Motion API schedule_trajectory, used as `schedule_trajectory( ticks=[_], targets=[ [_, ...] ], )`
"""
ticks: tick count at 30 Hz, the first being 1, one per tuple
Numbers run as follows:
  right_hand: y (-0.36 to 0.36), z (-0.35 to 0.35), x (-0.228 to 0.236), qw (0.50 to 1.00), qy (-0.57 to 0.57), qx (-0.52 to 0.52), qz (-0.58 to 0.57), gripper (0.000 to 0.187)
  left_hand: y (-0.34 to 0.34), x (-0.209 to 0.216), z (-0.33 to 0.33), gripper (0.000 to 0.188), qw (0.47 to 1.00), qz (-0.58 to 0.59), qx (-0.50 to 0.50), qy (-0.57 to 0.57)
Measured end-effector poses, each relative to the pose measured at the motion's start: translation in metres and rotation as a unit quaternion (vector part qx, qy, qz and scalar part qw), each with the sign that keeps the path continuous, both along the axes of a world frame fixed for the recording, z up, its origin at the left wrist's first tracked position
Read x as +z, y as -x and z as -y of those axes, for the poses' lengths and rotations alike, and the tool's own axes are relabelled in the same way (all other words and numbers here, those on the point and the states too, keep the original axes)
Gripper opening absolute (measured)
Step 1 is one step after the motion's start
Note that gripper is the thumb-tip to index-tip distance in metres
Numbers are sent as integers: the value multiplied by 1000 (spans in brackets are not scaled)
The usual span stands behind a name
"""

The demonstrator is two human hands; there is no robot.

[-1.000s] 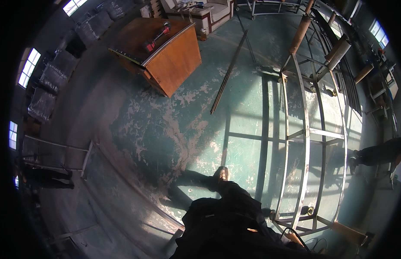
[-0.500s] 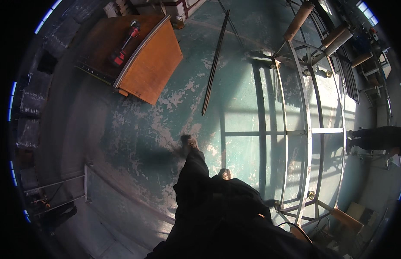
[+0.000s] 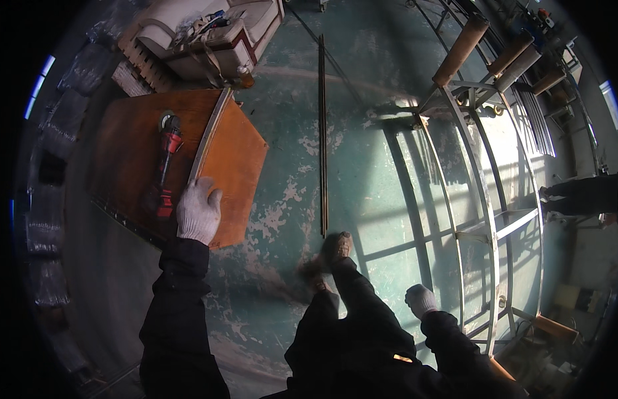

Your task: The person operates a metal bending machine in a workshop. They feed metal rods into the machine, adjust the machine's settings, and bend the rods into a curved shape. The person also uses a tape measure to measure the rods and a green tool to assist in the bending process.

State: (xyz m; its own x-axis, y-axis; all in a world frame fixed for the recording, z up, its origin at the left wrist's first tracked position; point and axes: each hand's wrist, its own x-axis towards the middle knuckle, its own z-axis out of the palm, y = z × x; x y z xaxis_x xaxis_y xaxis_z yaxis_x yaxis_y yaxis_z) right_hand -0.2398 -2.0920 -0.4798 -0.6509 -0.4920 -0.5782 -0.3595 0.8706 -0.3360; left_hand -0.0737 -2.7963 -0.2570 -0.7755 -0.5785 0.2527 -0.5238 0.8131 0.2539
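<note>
My left hand (image 3: pixel 199 211), in a pale knitted glove, is open at the near end of a metal strip (image 3: pixel 211 133) that edges an orange-brown wooden board box or table (image 3: pixel 237 174). Its thumb stands apart from the fingers; whether the palm touches the wood I cannot tell. On the wooden top, left of this hand, lies a red and black cordless angle grinder (image 3: pixel 168 159) with a round disc at its far end. Low on the right hangs my right hand (image 3: pixel 420 300), gloved too, fingers curled in with nothing visible in them, near a metal frame.
Long thin metal bars (image 3: pixel 323 139) lie on the worn green floor ahead of my feet. A tall metal frame rack (image 3: pixel 485 193) with brown rollers (image 3: pixel 460 50) stands at right. Behind the wooden piece is a cream sofa (image 3: pixel 183 30). Another person's dark-trousered legs (image 3: pixel 581 197) show far right.
Both gloved hands have come into view, the left reaching to the wooden piece. I have stepped forward and turned slightly left, so the grinder and bars appear closer and the sofa shows.
</note>
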Motion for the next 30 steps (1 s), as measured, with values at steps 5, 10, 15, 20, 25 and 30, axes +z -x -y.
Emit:
schedule_trajectory(
  ticks=[5, 10, 15, 20, 25, 30],
  targets=[
    [49, 157, -107, 995, 70, 55, 35, 23, 67, -52, 91, 50, 991, 123, 61, -8],
    [71, 279, -166, 967, 58, -175, 174, 36, 89, -119, 175, 66, 972, 214, 60, 77],
    [92, 360, -253, 961, -24, -188, 199, 46, 100, -171, 213, 74, 959, 208, 83, 174],
    [106, 415, -380, 942, -100, -244, 209, 38, 88, -169, 232, 115, 948, 261, 165, 78],
    [129, 477, -497, 931, -121, -271, 214, 58, 82, -204, 256, 75, 938, 206, 172, 219],
    [145, 549, -595, 939, -112, -297, 132, 50, 96, -208, 238, 85, 863, 264, 302, 305]
  ],
)
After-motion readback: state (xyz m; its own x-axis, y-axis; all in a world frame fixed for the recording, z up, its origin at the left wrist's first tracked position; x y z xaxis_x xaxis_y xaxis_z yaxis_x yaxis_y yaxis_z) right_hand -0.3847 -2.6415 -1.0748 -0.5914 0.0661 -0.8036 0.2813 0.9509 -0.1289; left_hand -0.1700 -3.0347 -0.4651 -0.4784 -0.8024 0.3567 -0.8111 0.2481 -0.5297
